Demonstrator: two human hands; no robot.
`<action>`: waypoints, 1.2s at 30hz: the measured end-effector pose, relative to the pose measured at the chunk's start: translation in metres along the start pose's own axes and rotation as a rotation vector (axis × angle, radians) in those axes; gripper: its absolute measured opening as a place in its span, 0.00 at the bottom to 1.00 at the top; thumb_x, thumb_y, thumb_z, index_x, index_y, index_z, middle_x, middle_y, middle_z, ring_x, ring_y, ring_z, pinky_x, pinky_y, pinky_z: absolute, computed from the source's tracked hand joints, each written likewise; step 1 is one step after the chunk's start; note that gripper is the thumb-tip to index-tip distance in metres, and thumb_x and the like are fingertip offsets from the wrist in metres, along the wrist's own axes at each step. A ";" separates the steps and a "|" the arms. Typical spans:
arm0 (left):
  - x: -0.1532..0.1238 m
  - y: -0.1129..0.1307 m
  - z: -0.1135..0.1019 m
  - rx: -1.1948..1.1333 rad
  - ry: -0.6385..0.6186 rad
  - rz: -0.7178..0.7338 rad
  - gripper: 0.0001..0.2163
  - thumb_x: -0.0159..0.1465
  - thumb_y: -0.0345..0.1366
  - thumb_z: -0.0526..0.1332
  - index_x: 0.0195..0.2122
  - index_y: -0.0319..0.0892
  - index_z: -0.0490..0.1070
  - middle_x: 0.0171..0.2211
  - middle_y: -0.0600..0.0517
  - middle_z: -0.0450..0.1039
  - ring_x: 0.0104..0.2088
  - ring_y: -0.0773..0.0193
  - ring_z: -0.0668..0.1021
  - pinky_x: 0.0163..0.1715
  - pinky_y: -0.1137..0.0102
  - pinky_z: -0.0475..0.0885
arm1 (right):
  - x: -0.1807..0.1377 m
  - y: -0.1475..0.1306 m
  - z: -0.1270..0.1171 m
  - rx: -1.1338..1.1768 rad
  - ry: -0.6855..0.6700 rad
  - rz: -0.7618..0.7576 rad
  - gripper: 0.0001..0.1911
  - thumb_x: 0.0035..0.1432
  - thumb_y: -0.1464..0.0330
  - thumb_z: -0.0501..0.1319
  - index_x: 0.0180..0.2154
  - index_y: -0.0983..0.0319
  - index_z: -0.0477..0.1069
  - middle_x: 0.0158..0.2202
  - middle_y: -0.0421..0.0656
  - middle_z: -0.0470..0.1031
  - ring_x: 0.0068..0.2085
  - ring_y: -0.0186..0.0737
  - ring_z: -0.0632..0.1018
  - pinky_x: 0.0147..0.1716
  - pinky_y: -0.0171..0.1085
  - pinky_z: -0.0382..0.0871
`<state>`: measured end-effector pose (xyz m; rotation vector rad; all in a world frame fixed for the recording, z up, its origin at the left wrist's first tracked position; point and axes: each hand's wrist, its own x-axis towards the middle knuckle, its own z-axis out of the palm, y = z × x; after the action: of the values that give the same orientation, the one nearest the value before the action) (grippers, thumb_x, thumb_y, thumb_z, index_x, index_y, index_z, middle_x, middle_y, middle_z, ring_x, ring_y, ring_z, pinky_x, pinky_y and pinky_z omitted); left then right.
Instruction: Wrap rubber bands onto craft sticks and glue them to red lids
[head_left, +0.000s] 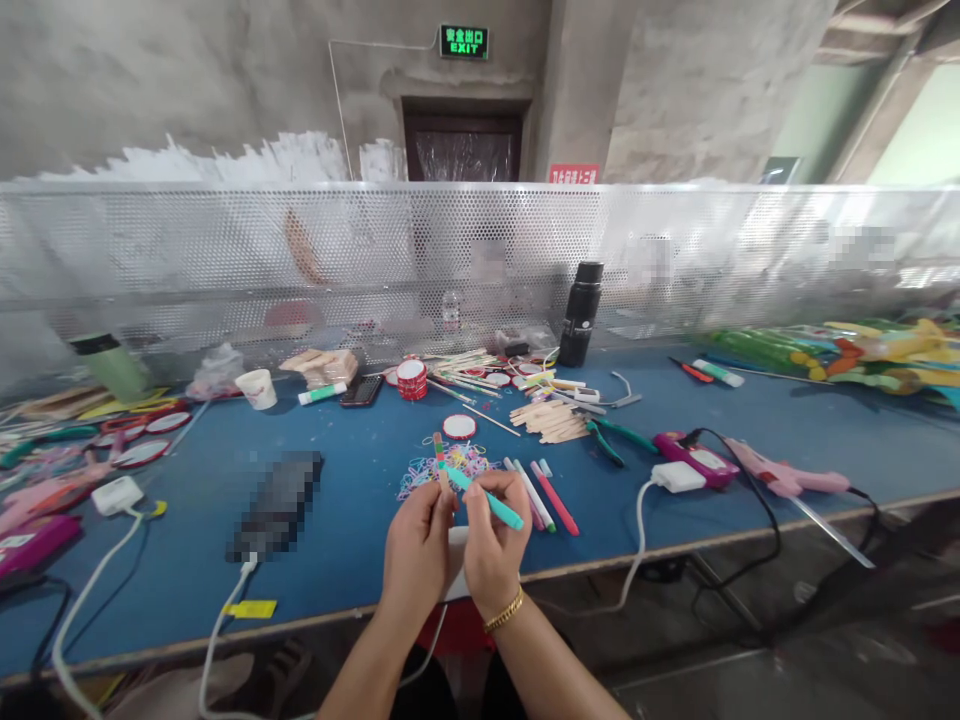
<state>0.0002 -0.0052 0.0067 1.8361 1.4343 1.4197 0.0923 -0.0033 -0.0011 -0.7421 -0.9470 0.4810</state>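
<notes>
My left hand (418, 548) is closed on a small wooden craft stick (440, 455) with coloured marks, held upright above the front of the blue table (337, 560). My right hand (491, 545) is closed on a teal marker pen (484, 493), its tip resting against the stick. Just beyond the hands lies a heap of coloured rubber bands (450, 465). Pink, white and red markers (544, 495) lie flat on the table right of my hands.
A pile of wooden sticks (551, 418), green pliers (615, 440), a pink glue gun (784, 475), white chargers (677, 476), a black bottle (581, 312), red-rimmed round discs (459, 427), a paper cup (257, 388) and a perforated metal screen (225, 260) at the back.
</notes>
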 end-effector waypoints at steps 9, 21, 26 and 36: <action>0.000 -0.001 -0.001 -0.012 0.003 -0.004 0.17 0.71 0.46 0.54 0.27 0.45 0.67 0.25 0.54 0.69 0.28 0.61 0.70 0.31 0.68 0.63 | 0.000 0.000 0.000 -0.022 0.012 -0.009 0.08 0.67 0.66 0.60 0.32 0.59 0.68 0.30 0.38 0.70 0.29 0.35 0.73 0.30 0.36 0.70; 0.001 -0.001 0.000 -0.048 0.015 0.003 0.18 0.71 0.47 0.53 0.26 0.45 0.66 0.24 0.55 0.66 0.28 0.61 0.69 0.31 0.68 0.62 | -0.001 0.001 -0.001 -0.058 0.031 -0.046 0.08 0.67 0.67 0.59 0.33 0.59 0.68 0.29 0.37 0.70 0.29 0.35 0.72 0.30 0.36 0.69; 0.000 -0.002 -0.001 -0.047 0.018 0.006 0.18 0.71 0.47 0.54 0.26 0.44 0.67 0.24 0.55 0.67 0.28 0.61 0.69 0.31 0.68 0.62 | -0.001 0.002 -0.001 -0.100 0.020 -0.071 0.08 0.67 0.67 0.59 0.32 0.59 0.69 0.30 0.38 0.71 0.31 0.37 0.73 0.33 0.38 0.70; 0.001 -0.003 0.001 -0.060 0.041 0.038 0.18 0.71 0.47 0.55 0.25 0.44 0.67 0.25 0.55 0.68 0.28 0.61 0.70 0.31 0.68 0.63 | -0.004 0.006 -0.002 -0.080 -0.011 -0.077 0.07 0.67 0.68 0.59 0.34 0.59 0.68 0.31 0.38 0.71 0.33 0.38 0.74 0.36 0.40 0.70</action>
<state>-0.0006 -0.0025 0.0043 1.8164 1.3684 1.5108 0.0916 -0.0030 -0.0084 -0.7726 -1.0061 0.3819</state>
